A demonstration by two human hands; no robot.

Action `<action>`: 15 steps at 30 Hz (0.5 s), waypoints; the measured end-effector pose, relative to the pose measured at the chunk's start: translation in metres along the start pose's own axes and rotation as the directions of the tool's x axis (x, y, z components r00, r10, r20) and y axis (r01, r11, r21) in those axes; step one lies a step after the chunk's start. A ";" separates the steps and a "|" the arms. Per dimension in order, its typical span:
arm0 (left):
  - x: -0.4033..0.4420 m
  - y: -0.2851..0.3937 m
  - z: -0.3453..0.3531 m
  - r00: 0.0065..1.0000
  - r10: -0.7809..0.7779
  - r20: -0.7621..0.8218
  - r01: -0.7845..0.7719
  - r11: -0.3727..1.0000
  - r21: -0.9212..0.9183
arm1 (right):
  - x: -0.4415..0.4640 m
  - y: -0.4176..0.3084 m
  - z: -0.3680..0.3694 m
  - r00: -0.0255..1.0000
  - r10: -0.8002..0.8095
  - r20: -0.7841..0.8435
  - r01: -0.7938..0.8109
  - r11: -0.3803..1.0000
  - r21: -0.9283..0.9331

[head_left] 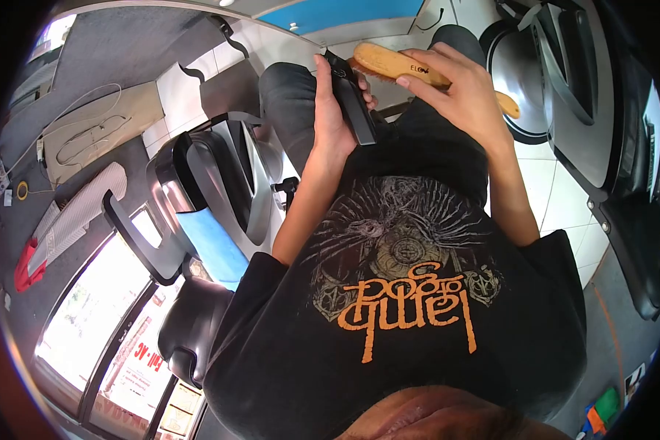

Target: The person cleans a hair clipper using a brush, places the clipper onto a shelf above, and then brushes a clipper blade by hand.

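My left hand (333, 121) holds a black, long, boxy device (353, 106), its thumb along one side and fingertips showing on the other. In my right hand (466, 92) is a wooden brush (389, 60) with dark lettering on its back and a pale handle end sticking out past the hand. The brush's head lies against or very near the top of the black device, its bristles facing down and left. I cannot tell whether they touch. Both hands are above my lap, in front of a black printed shirt (411, 249).
Black and silver salon-style chairs (191, 172) stand at the left, one with a blue cloth (211, 246). Another chair (576, 88) is at the right, beside a round metal base (517, 81). A brown board with cables (110, 125) lies far left.
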State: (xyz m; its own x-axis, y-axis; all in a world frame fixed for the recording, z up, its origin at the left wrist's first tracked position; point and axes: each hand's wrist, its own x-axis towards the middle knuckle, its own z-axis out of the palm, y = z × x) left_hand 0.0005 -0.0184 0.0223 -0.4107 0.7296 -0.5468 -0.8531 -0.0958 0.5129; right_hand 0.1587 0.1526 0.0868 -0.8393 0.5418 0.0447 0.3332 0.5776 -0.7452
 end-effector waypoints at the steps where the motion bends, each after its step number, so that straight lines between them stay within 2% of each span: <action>1: 0.000 0.000 0.002 1.000 -0.007 0.001 0.007 1.000 0.008 | -0.001 0.000 0.001 0.999 -0.040 -0.002 0.040 0.994 0.100; 5: -0.007 0.004 0.032 0.954 0.037 -0.297 -0.014 0.997 0.081 | -0.007 -0.007 0.001 0.970 -0.080 0.231 0.088 0.996 -0.026; 8: -0.002 0.004 0.009 0.985 0.047 -0.169 -0.031 0.994 0.101 | -0.012 0.012 0.000 0.911 -0.299 0.284 0.281 0.954 0.104; 9: -0.003 0.005 0.006 0.992 0.045 -0.122 -0.039 0.998 0.056 | -0.011 0.013 -0.006 0.896 -0.299 0.328 0.253 0.951 0.175; 12: -0.002 0.006 0.004 0.992 0.056 -0.115 -0.062 0.997 -0.055 | -0.006 0.004 -0.021 0.922 -0.077 0.379 0.003 0.982 0.191; 15: 0.001 0.011 -0.008 0.999 0.033 -0.028 -0.036 0.995 -0.097 | -0.002 0.005 -0.018 0.952 -0.045 0.304 -0.007 0.986 0.166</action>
State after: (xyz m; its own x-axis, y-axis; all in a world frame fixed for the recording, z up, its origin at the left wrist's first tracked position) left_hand -0.0121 -0.0241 0.0217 -0.4479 0.7065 -0.5479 -0.8650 -0.1875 0.4654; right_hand 0.1703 0.1657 0.0948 -0.9442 0.3043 -0.1263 0.2629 0.4649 -0.8454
